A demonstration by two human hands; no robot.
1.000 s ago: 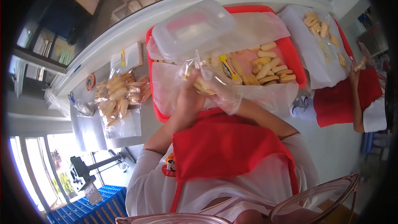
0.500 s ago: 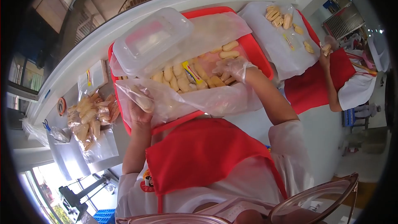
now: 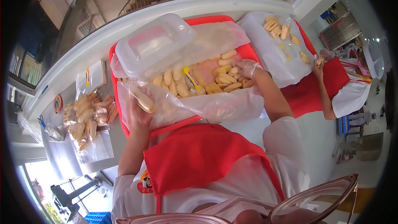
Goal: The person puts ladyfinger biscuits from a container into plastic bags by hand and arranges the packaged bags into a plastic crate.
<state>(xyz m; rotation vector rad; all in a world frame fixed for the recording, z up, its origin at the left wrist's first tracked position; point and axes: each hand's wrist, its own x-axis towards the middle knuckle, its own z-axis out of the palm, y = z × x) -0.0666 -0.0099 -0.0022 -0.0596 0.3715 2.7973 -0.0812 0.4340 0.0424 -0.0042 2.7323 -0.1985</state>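
Left grip (image 3: 141, 115) around a bag (image 3: 143, 100), right grip (image 3: 249, 69) at the biscuits (image 3: 226, 77)

The worktop (image 3: 117, 142) runs under and left of the left grip. On it, between and beyond the two grips, lies a red tray (image 3: 248, 51) lined with translucent sheets. A second tray (image 3: 305, 40), under a white sheet, sits right of the right grip; a co-worker's hand (image 3: 318, 69) is at its near right side. Beyond the left grip, a clear tub (image 3: 154, 38) rests over the tray's far left part. A pile (image 3: 88, 114) of bagged biscuits lies left of the left grip.

The bare left grip is curled about the clear bag, with at least one biscuit inside. The gloved right grip is at the right end of the loose biscuits; whether it has one, I cannot tell. The biscuits spread between the grips, and among them lies a yellow packet (image 3: 191, 78), its print too small to read. The shirt badge (image 3: 145, 183), below the left grip, has lettering equally unreadable. Farther left lie a tape roll (image 3: 58, 104) and scissors (image 3: 42, 121).
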